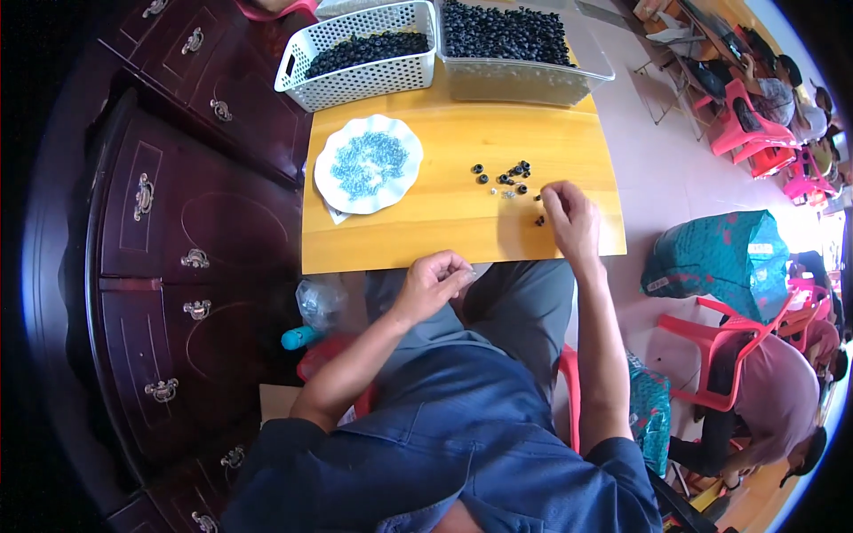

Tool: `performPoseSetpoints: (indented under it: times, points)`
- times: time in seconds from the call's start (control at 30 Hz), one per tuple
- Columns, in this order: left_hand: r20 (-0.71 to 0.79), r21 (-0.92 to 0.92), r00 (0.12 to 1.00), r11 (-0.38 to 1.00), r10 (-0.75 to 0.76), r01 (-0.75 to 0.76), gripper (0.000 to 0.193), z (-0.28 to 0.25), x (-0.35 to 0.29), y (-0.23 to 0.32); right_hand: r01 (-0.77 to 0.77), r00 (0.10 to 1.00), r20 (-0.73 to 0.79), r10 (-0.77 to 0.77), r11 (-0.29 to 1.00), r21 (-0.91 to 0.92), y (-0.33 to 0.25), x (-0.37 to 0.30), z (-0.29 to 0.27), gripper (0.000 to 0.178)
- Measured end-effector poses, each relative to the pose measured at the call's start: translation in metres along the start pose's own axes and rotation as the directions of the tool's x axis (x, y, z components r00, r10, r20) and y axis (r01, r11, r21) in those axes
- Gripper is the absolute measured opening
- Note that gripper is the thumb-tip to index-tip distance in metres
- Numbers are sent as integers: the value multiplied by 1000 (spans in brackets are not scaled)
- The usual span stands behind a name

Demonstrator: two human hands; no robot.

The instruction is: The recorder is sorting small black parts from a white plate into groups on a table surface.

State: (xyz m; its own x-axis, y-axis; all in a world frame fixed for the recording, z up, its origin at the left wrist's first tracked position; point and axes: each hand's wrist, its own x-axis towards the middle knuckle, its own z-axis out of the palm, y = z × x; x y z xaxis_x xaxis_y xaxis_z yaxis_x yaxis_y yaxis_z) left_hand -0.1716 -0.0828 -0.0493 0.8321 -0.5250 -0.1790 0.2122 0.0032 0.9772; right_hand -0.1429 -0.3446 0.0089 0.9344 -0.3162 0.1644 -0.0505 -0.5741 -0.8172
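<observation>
My left hand is closed in a pinch just off the table's near edge, above my lap. A tiny pale bit seems to show at its fingertips, too small to name. Over the table's right side, my right hand reaches down with thumb and finger drawn together; what they hold, if anything, is hidden. One small black part lies beside its fingers. Several more small black round parts are scattered to its left, with a few tiny clear pieces. A white scalloped plate holds many small clear pieces.
At the back of the yellow table stand a white perforated basket and a clear bin, both with black parts. Dark drawers rise at left. Rightward are a teal bag, a red chair and other people.
</observation>
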Motion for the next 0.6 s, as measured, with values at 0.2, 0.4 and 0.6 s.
performPoseSetpoints:
  times: [0.2,0.4,0.6]
  points:
    - [-69,288,964,930,256,-227,4,14,0,25,-213,918,381,113,949,232,1,-72,15,22]
    - [68,583,841,662,537,-471,10,16,0,45,-515,750,650,123,726,456,-12,-98,21,23]
    - [174,625,815,577,553,-525,11,16,-3,50,-553,725,678,120,688,470,1,-105,23,23]
